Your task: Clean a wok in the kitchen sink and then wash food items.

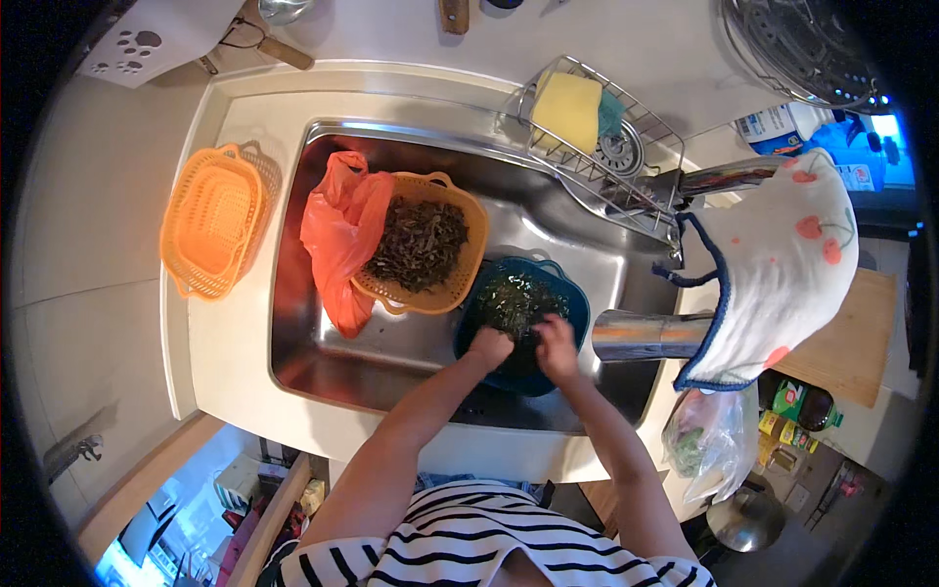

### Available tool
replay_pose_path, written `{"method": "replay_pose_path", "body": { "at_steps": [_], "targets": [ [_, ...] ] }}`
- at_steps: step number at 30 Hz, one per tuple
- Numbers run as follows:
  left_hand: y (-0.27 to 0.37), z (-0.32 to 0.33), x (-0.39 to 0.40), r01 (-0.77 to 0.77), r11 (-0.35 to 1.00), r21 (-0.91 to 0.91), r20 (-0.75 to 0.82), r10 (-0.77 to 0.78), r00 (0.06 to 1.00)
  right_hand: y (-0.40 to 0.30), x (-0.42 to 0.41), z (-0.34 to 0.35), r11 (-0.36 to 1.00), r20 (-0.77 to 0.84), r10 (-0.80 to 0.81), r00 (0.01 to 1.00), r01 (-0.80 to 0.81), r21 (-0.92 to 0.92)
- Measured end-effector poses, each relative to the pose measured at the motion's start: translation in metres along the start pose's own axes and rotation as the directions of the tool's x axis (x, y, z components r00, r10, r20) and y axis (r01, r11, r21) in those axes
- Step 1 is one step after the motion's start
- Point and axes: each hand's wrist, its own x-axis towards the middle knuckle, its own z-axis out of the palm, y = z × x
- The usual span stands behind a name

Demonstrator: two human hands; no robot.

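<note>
Both hands are in a dark teal plastic basin (579,297) that stands in the stainless steel sink and holds water and dark leafy bits (517,297). My left hand (493,348) is lowered at the leaves, its fingertips hidden, so its grip cannot be told. My right hand (557,345), blurred, is bent over the basin's right part with its fingers apart. Up and to the left, an orange plastic colander (473,235) holds a heap of dark, wilted leaves (422,242). A crumpled red plastic bag (345,227) lies against the colander's left side.
Nested orange baskets (213,220) stand on the left counter. A wire rack (660,136) with a yellow sponge (566,110) sits at the sink's back right. A cherry-patterned cloth (785,257) covers part of the faucet, whose metal spout (645,336) reaches close to the basin. A clear bag (715,440) sits right.
</note>
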Motion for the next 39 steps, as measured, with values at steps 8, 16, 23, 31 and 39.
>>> {"method": "replay_pose_path", "body": {
  "at_steps": [8, 16, 23, 31, 39],
  "targets": [
    [0.009, -0.109, -0.059, 0.013, 0.928, -0.372, -0.330, -0.145, 0.933, 0.058, -0.072, -0.030, 0.372, 0.520, 0.706, 0.480, -0.877, 0.305],
    [-0.129, -0.112, -0.083, 0.127, -0.661, -0.740, 0.553, -0.490, 0.674, 0.053, -0.056, -0.024, 0.095, 0.630, 0.635, 0.447, -0.855, 0.511],
    [-0.115, -0.130, -0.063, 0.111, -0.306, -0.946, 0.285, -0.615, 0.735, 0.093, -0.083, -0.066, 0.262, 0.540, 0.672, 0.506, -0.845, 0.466],
    [-0.096, -0.150, -0.110, -0.056, -0.336, -0.940, 0.188, -0.648, 0.738, 0.041, -0.082, -0.113, 0.269, 0.478, 0.685, 0.549, -0.801, 0.535],
    [-0.102, -0.151, -0.115, -0.269, -0.252, -0.930, 0.048, -0.806, 0.590, 0.036, -0.094, -0.121, 0.272, 0.429, 0.738, 0.520, -0.812, 0.516]
  ]
}}
